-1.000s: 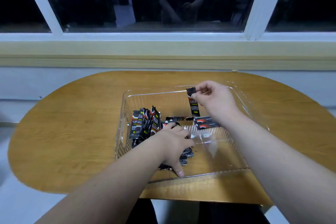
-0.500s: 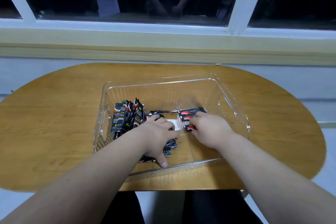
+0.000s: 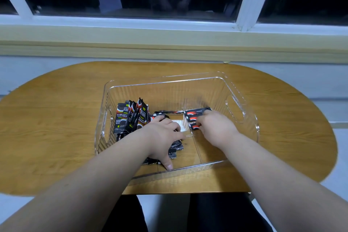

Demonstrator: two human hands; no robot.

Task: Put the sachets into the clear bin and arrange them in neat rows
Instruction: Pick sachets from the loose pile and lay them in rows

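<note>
A second ago the right hand (image 3: 216, 128) was raised near the far wall of the clear plastic bin (image 3: 243, 100), pinching one black sachet upright by its top edge. It has since come down to the bin floor, where its fingers now press on the flat row of black-and-red sachets (image 3: 194, 117), a row now longer than before.

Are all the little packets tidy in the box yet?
Not yet. They all seem to be inside the clear bin. The standing sachets at its left look loosely bunched. The right hand is lining up flat sachets, and the left hand rests on a messy pile not yet sorted.
</note>
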